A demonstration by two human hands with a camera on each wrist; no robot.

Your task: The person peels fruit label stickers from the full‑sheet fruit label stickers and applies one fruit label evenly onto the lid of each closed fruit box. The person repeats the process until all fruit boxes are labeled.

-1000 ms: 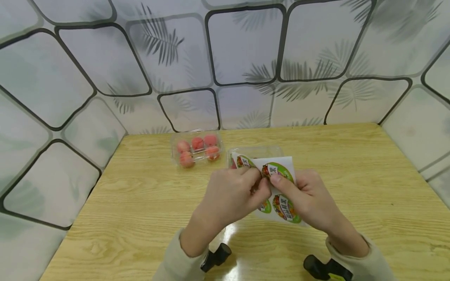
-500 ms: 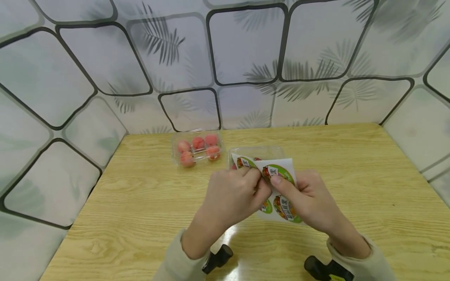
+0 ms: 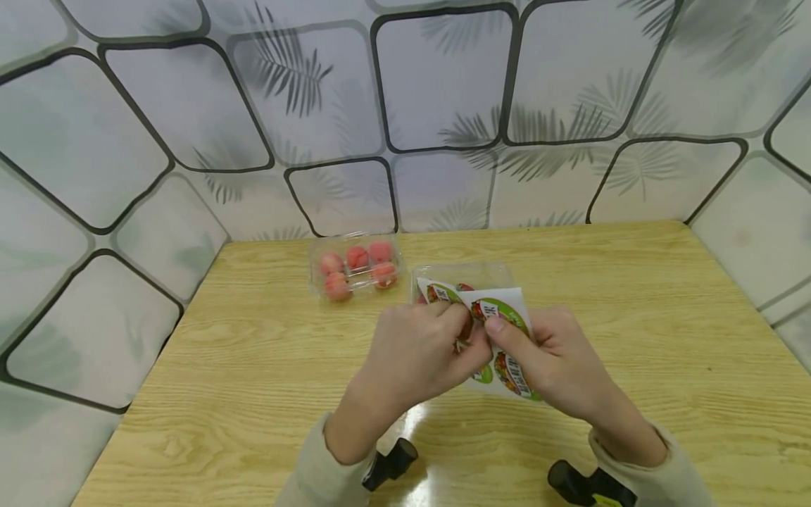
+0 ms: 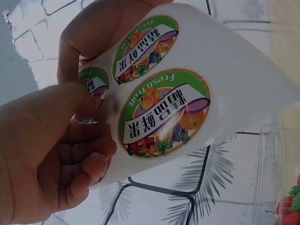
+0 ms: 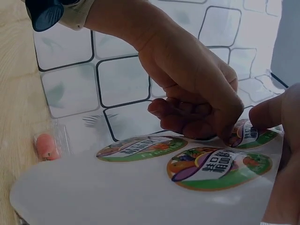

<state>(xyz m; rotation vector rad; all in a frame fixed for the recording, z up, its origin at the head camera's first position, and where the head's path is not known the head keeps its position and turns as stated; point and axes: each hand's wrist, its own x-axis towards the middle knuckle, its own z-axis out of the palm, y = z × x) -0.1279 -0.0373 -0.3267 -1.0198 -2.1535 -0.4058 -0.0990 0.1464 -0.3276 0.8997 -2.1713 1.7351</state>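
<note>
Both hands hold a white sheet of oval fruit stickers (image 4: 220,56) above the table, slightly bent. My right hand (image 3: 564,359) grips its right part, thumb on the printed face. Fingers curled, my left hand (image 3: 415,348) pinches at a sticker (image 4: 96,86) near the sheet's middle with thumb and forefinger. The fingertips partly cover that sticker, so how far it is lifted cannot be told. Other green-edged stickers (image 4: 164,112) lie flat on the sheet. Behind it stands a clear plastic box (image 3: 465,273) with red fruit, mostly hidden; strawberries (image 4: 290,204) show in the left wrist view.
A second clear plastic box (image 3: 362,285) with several pinkish-red round fruits (image 3: 337,286) stands at the back left of the wooden table (image 3: 253,366). A patterned wall covering (image 3: 443,190) rises behind the table. Black wrist devices (image 3: 393,461) sit at both cuffs.
The left thumb and fingers have shifted slightly at the sticker. The sheet's right part has tilted a little. The boxes stay where they were.
</note>
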